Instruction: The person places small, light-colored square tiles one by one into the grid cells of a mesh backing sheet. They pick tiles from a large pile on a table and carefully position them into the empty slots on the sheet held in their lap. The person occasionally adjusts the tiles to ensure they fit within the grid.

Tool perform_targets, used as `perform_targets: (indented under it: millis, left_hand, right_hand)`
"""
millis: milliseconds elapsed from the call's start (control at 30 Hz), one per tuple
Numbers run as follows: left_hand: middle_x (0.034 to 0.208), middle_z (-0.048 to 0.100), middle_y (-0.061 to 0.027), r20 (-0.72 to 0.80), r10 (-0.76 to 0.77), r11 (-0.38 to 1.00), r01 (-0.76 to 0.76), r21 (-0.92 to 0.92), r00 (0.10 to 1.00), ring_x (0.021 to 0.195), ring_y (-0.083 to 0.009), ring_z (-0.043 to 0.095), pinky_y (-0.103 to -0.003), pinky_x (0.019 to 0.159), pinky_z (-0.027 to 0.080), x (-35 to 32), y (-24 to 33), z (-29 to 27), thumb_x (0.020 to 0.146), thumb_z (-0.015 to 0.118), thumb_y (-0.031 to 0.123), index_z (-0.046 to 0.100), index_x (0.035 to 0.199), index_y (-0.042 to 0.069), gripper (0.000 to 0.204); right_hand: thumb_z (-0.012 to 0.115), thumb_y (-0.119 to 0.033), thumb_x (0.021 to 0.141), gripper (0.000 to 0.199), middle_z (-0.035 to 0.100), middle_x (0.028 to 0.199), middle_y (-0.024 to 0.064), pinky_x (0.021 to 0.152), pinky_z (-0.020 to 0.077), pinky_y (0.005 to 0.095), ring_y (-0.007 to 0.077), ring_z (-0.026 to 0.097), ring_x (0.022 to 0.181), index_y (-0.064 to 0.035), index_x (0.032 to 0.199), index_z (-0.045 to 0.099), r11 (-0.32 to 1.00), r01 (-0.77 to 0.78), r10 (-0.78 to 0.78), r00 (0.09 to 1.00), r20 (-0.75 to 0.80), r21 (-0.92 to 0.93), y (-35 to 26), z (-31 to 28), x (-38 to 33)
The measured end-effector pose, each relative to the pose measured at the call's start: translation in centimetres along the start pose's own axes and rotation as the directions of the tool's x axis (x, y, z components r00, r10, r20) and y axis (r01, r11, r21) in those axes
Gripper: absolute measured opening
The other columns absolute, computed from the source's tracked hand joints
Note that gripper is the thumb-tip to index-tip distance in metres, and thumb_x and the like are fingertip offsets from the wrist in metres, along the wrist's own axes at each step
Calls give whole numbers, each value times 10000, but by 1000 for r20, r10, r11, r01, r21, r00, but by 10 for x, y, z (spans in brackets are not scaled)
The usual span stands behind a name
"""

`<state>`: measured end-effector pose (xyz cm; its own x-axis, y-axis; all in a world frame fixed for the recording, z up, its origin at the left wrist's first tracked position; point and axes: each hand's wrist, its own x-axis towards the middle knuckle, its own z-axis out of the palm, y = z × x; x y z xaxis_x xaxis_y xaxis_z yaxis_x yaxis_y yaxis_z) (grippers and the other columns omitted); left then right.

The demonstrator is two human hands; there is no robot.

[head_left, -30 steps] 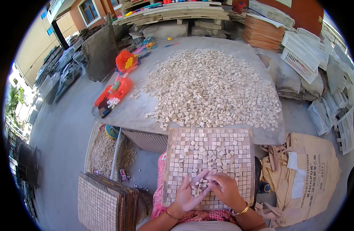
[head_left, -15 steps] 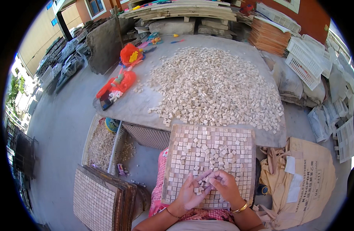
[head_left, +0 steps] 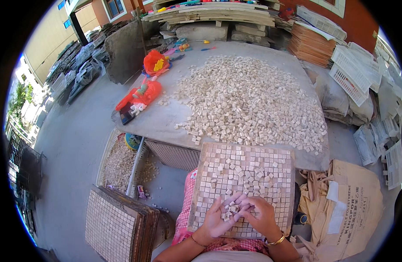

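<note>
**A left hand [head_left: 217, 220] cupping pale stone cubes [head_left: 230, 211], a right hand [head_left: 261, 214] against its fingers, over a gridded board [head_left: 197, 185]**

At centre left of the frame, a white crate [head_left: 136, 168] holds a heap of small pale chips [head_left: 118, 165], with a round blue-and-yellow tub [head_left: 132, 141] at its far end. Above it and slightly right, two red plastic bags lie on a broad grey surface [head_left: 170, 115]: the upper bag [head_left: 152, 56] has a yellow piece [head_left: 159, 65] in its mouth, and the lower bag [head_left: 153, 90] has small green and white toys on it. White slatted crates [head_left: 351, 83] lean at upper right; their contents cannot be made out. A large tan sack [head_left: 354, 214] lies at lower right.

The board sits at lower centre, on the person's lap. Most of its square cells hold cubes, and more cubes lie loose on top, just beyond the fingertips. The hands are over its near part. The left hand is palm up, fingers loosely spread, with several cubes resting in it. The right hand's thumb and fingers are drawn together, touching the left fingers — whether a cube is pinched there, I cannot tell.

Beyond the board, a wide pile of similar cubes [head_left: 253, 100] covers much of the surface — well apart from the hands. At lower left stands a stack of gridded boards [head_left: 109, 216], the outermost filled with cubes.
</note>
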<state>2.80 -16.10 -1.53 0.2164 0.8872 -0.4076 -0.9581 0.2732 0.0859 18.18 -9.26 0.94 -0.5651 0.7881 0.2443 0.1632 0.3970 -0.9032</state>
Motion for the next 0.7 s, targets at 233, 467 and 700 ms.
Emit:
perform_targets:
  millis: [233,467,700]
  left_hand:
    - [935,564,-133,-55,204,947,-211,-241,977,814,-194,579,-255,692,537,-23,94,-35,909,495,91,512,1052,-51,203]
    - [1445,208,-199,-406,870,390,-895,217,281,1290,-378,292,-585,1049,256,-171,343,-95,883,489,489,71,1416,-31,854]
    - [1409,311,-197,-271,898,441,-730,522,348,1291,-264,348,-450,1055,316,-139,314,-67,920,443,482,253,1392,-7,706]
  right_hand:
    - [665,-57,745,158,601,768,94,613,477,251,149,588,667,18,876,621,990,-129,137,974,-179,60,0,-17,-12]
    - [655,-57,772,140,612,756,87,616,472,243,125,588,669,36,873,627,958,-244,267,950,-162,150,5,-19,-25]
    - [651,-46,802,141,630,790,85,631,485,246,129,602,687,10,928,628,993,-115,117,991,-59,42,3,-40,21]
